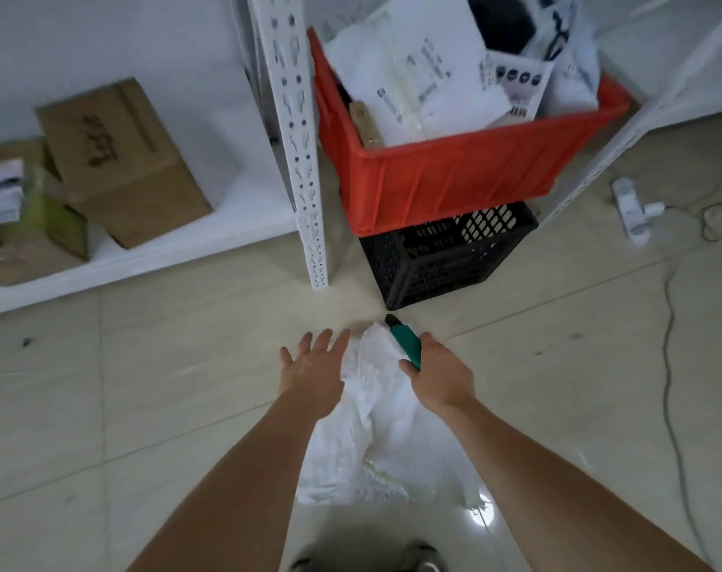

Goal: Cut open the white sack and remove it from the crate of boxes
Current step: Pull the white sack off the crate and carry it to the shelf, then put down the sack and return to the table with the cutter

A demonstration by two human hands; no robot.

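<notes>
The white sack [376, 431] hangs crumpled in front of me, between my two forearms, above the tiled floor. My right hand [442, 373] grips a teal utility knife [407, 342] together with the sack's upper edge; the knife's black tip points away from me. My left hand [314, 365] is spread with straight fingers beside the sack's left side and holds nothing. Ahead stands a red crate [454, 179] filled with white packets and boxes, stacked on a black perforated crate [446, 258].
A white slotted shelf post [305, 158] rises left of the crates. Cardboard boxes [120, 158] lie on the low white shelf at left. A white power strip [631, 210] and a cable [673, 365] lie on the floor at right. My shoes [425, 559] show at the bottom.
</notes>
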